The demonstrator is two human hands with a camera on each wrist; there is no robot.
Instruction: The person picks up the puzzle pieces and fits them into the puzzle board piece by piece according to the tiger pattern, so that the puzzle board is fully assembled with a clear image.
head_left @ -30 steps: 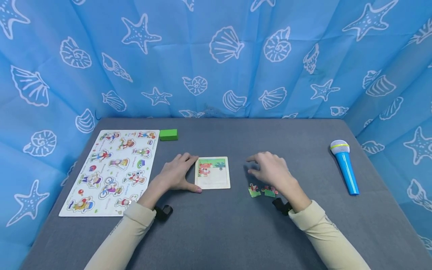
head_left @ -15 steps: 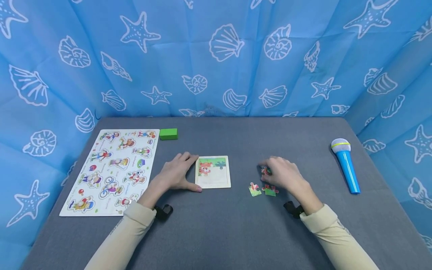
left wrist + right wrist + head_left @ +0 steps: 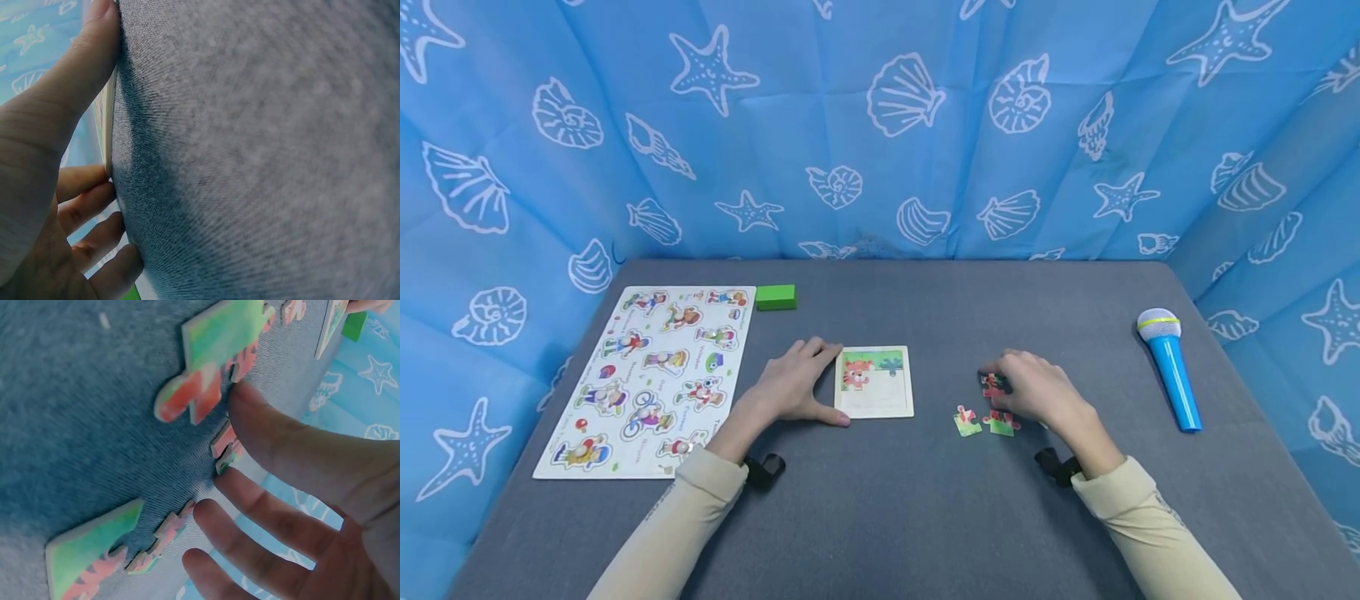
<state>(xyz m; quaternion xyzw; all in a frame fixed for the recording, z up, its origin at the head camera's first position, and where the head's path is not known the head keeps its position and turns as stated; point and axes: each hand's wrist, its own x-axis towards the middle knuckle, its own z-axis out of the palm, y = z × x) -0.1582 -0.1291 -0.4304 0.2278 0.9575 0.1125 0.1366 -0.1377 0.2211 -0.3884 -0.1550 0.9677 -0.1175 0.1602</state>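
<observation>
A small square wooden puzzle board [image 3: 876, 403] with a partly filled tiger picture lies mid-table. My left hand [image 3: 793, 385] rests at its left side, index finger by the far corner and thumb by the near one; the left wrist view shows the board's edge [image 3: 109, 131] between them. Further right, my right hand [image 3: 1036, 387] pinches a red puzzle piece [image 3: 992, 386] between thumb and index finger, low at the table. The same piece [image 3: 227, 445] is partly hidden by the thumb in the right wrist view. Two loose pieces, one pink-green [image 3: 967, 422], one red-green [image 3: 1002, 423], lie nearby.
A large white peg puzzle [image 3: 647, 383] lies at the left, with a green block [image 3: 776, 297] by its far corner. A blue toy microphone [image 3: 1172, 371] lies at the right. More loose pieces, including a green-orange one [image 3: 94, 553], lie below the right palm.
My right hand has moved right and a little nearer, its thumb and index finger coming to a red puzzle piece. The left hand and the board stay in place.
</observation>
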